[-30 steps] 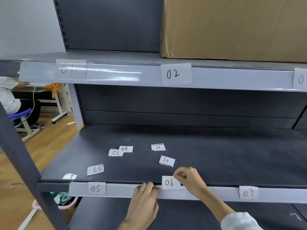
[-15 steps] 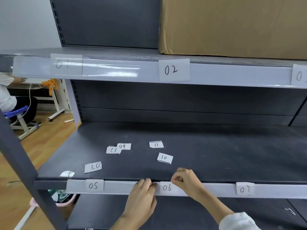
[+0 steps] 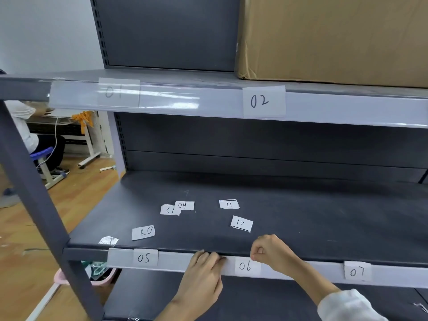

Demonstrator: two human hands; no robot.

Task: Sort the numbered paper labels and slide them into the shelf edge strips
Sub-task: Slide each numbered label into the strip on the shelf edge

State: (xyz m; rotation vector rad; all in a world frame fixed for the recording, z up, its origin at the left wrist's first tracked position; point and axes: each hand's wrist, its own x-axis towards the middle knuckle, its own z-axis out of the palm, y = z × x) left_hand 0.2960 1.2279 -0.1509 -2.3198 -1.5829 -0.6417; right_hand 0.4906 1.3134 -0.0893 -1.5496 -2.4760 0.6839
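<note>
While the small white paper label marked 06 (image 3: 247, 265) sits in the pale plastic strip along the front edge of the lower shelf (image 3: 176, 261), both hands are right beside it. The right hand (image 3: 271, 251) is curled up at the label's top right corner, with thumb and finger pressed together there. It looks like a pinch on the corner, but the paper edge is hidden by the fingers. The left hand (image 3: 203, 274) is just left of the label, with its fingers (image 3: 212, 257) bent over the top of the strip and resting on it.

More white paper labels sit in the same strip: 05 (image 3: 145, 258) to the left and 07 (image 3: 357, 271) to the right, both well apart from the hands. On the dark grey shelf board (image 3: 324, 216) behind the hands lie loose labels. Label 10 (image 3: 241, 223) is the nearest one, just beyond the right hand. Label 11 (image 3: 229, 204) lies farther back. Labels 09 (image 3: 184, 205) and 12 (image 3: 170, 209) touch each other on the left, and 12 is upside down. Label 08 (image 3: 143, 232) is upside down too, nearer the front left. A crumpled white scrap (image 3: 108, 240) lies at the front left corner.

The upper shelf strip (image 3: 347, 107) holds labels 01 (image 3: 118, 92) and 02 (image 3: 263, 101). A big brown cardboard box (image 3: 333, 38) stands on that upper shelf. Far left, a person (image 3: 25, 126) sits on a blue stool (image 3: 41, 156).
</note>
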